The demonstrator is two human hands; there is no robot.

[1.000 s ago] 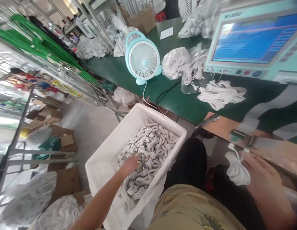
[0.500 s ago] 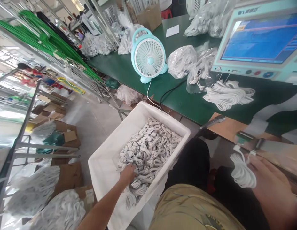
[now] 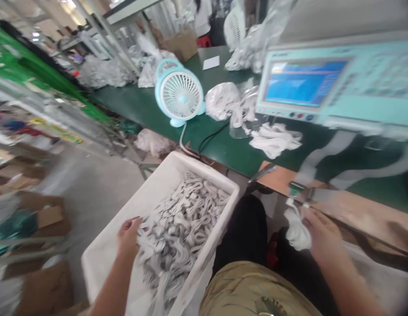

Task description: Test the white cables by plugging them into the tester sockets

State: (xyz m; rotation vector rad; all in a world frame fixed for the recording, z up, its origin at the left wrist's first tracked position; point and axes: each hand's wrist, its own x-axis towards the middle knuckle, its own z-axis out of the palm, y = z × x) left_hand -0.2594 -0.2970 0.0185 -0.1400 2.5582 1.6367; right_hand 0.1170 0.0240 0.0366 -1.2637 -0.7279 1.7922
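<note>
My left hand (image 3: 128,235) is down in a white plastic bin (image 3: 157,184) full of coiled white cables (image 3: 180,228). Its fingers curl over the left edge of the pile, and blur hides whether they grip a coil. My right hand (image 3: 320,237) is closed on a coiled white cable (image 3: 296,230) below the edge of a wooden board (image 3: 348,210). The cable's plug ends point up toward a small green fixture (image 3: 297,188) on that board.
A green table (image 3: 151,105) carries a light-blue fan (image 3: 179,94), bagged white cables (image 3: 223,101), a loose cable bundle (image 3: 274,139) and a teal machine with a blue screen (image 3: 301,83). My legs (image 3: 250,245) sit between bin and board. Cardboard boxes (image 3: 42,219) and racks stand left.
The camera has swung right and blurred. My left hand moved from the middle of the cable pile to its left edge. My right hand still holds its coil near the fixture.
</note>
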